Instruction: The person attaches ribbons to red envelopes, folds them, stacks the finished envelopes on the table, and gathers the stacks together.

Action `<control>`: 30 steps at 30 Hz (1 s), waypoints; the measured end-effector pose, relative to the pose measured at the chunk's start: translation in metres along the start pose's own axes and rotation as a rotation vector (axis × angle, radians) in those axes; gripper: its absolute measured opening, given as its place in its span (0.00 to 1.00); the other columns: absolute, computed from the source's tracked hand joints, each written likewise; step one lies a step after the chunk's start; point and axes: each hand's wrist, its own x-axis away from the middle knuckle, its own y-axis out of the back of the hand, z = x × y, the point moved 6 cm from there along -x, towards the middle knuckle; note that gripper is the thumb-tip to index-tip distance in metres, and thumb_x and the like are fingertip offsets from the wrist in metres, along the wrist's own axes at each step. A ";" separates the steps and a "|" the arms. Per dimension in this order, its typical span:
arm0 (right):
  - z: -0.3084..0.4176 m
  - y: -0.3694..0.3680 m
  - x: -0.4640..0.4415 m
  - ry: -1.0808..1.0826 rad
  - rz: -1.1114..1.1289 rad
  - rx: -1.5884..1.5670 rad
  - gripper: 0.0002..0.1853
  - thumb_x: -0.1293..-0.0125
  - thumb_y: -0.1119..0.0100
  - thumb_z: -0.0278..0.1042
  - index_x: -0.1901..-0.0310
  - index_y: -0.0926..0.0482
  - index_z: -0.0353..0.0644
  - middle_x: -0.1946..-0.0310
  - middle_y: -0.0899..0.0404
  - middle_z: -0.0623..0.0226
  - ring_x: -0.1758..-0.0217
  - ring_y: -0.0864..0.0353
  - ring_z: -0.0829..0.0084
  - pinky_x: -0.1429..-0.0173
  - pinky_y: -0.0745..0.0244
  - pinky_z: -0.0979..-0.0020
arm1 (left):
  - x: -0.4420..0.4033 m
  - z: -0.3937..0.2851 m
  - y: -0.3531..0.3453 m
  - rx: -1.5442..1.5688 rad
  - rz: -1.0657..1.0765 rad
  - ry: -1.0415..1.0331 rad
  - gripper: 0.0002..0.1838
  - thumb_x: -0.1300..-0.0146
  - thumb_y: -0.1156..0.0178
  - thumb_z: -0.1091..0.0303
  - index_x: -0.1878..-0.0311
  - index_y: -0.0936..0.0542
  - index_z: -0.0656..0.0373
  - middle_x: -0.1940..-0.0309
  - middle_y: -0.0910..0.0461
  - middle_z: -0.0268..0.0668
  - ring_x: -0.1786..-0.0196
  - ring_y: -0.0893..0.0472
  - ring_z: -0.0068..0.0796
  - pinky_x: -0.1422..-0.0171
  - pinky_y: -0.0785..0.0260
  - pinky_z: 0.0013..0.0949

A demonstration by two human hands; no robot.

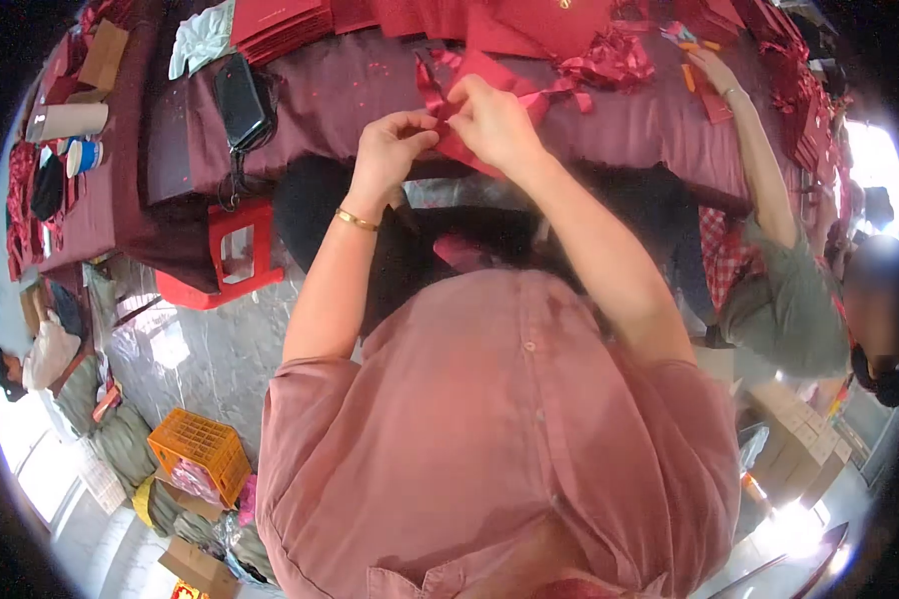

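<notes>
Over the near edge of the cloth-covered table, my left hand [398, 143] and my right hand [491, 120] nearly meet. Both have their fingertips pinched on a shiny red ribbon [430, 88], part of which stands up between them. Beneath my hands lies a flat red paper piece [504, 78], its lower corner hanging toward my lap. The ribbon's exact path between my fingers is too small to make out. A heap of loose red ribbon [614, 62] sits to the right of my right hand.
Stacked red folders [280, 28] line the table's far side. A black phone-like case [245, 100] lies left. At right, a co-worker's hand [714, 75] reaches beside orange-handled scissors [689, 78]. A red stool [225, 265] and an orange crate [195, 449] stand on the floor.
</notes>
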 end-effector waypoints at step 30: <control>-0.123 0.042 0.011 -0.780 -0.361 -1.749 0.07 0.36 0.45 0.37 0.59 0.24 0.47 0.62 0.20 0.65 0.61 0.23 0.71 0.56 0.30 0.68 | -0.039 -0.011 -0.020 -0.585 -0.182 -0.234 0.22 0.51 0.30 0.69 0.53 0.24 0.63 0.69 0.19 0.38 0.66 0.20 0.30 0.60 0.28 0.33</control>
